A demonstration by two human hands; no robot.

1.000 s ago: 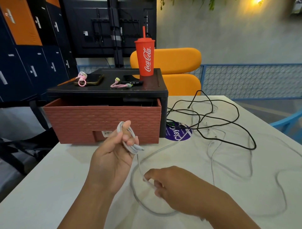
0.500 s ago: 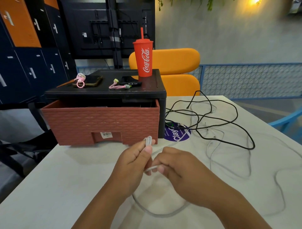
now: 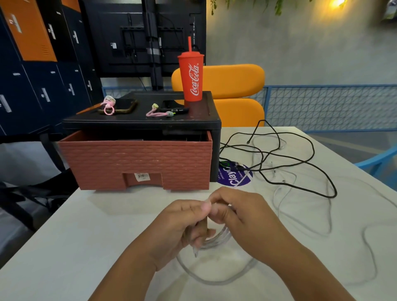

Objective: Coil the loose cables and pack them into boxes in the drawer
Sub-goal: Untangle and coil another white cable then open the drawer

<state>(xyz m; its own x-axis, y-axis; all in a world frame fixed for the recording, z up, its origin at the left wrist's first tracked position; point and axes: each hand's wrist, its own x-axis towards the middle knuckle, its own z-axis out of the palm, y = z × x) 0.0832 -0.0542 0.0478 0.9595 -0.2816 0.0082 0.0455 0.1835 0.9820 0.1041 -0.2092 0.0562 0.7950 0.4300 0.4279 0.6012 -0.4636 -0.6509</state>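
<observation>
On the white table [image 3: 90,232], the left hand [image 3: 178,227] and right hand [image 3: 242,214] both grip a thin grey-white cable [image 3: 217,239]. One loop lies below them.

Even, fairly bright indoor light; a warm glow is cast by a wall lamp [image 3: 338,2] at upper right; soft shadows are thrown on the white table [image 3: 90,232]; lockers [image 3: 32,90] are bowed by wide-angle distortion; the white cable [image 3: 217,239] is motion-blurred.
</observation>
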